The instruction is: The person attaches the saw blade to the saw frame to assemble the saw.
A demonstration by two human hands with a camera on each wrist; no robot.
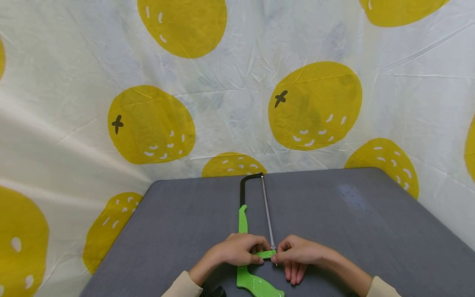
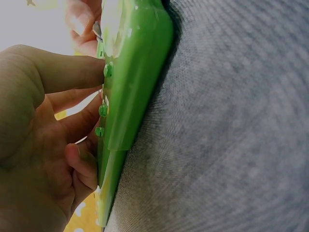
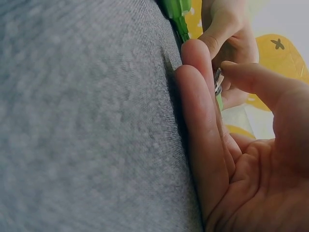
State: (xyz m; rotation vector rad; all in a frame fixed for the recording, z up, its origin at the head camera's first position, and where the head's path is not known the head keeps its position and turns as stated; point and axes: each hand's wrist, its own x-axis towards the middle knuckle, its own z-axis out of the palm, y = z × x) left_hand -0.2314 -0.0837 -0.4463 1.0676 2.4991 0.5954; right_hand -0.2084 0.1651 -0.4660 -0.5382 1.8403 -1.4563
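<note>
A hacksaw with a green handle [image 1: 259,285], a black front frame [image 1: 243,190] and a thin grey blade [image 1: 266,210] lies flat on the grey table, its far end near the back edge. My left hand [image 1: 240,250] grips the green crosspiece [image 1: 265,254] at the near end, thumb and fingers on either side. The thumb touches the green body [image 2: 137,82] in the left wrist view. Beside it, my right hand [image 1: 301,252] pinches what looks like a small metal wing nut [image 3: 218,79] at the blade's near end. Its lower fingers extend along the tabletop.
The grey table [image 1: 193,214] reaches back to a white cloth [image 1: 237,123] printed with yellow fruit, which hangs behind and at both sides. A pale light patch [image 1: 351,197] shows on the tabletop at the right. Part of a black object [image 1: 219,291] appears below the left wrist.
</note>
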